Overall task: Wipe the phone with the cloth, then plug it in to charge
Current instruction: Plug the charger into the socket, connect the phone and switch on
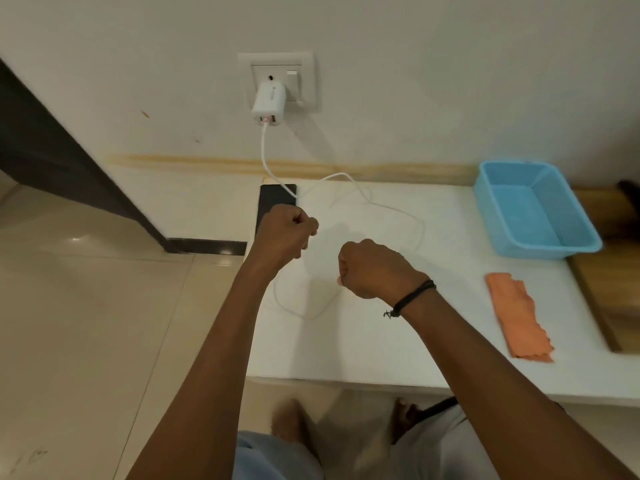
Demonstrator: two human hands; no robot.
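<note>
Both fists are hovering closed over the table [381, 355]; left hand [284, 233] is covering the phone [273, 199] by the wall, right hand [370, 268] is curled near the cable [349, 180]; can't tell if either's pinching anything. Cloth [516, 313] is lying untouched; plugging in first would be skipping the wipe, and that cable could be snagging and dragging the phone.

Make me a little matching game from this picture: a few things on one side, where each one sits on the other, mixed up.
Things:
1. phone
2. cloth
3. charger
4. basin

Places:
A. plugged into the wall socket
B. far right corner of the table
C. flat at the table's right edge, nearer the person
D. far left of the table, beyond the left hand

Pairs: 1-D, 2-C, 3-A, 4-B
</note>
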